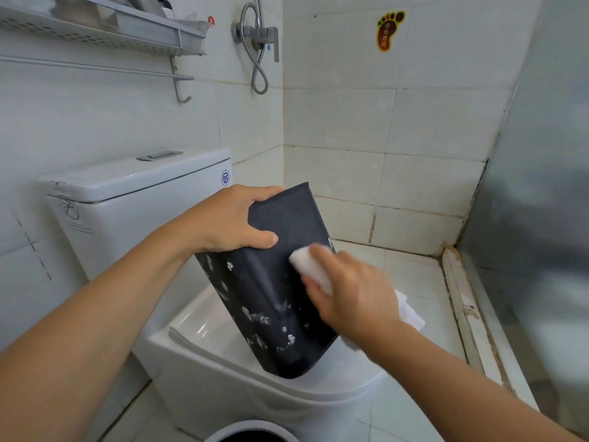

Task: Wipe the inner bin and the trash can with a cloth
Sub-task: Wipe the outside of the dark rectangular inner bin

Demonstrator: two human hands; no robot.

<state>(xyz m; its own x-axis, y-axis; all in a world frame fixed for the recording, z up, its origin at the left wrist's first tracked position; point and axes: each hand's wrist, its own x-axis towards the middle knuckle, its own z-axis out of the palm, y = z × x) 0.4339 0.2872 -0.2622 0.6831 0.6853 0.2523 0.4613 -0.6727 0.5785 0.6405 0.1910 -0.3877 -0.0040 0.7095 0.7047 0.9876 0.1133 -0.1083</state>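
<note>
Inner bin (280,282) upside down, tilted over the toilet (223,371), base gripped by left hand (229,218); right hand (347,298) pressing cloth (310,266) against its near side, long axis running down-right.

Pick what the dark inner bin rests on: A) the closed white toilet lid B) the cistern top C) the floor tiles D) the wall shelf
A: the dark plastic inner bin, upside down and tilted, has its rim on the closed white toilet lid, while the left hand grips its base.
</note>
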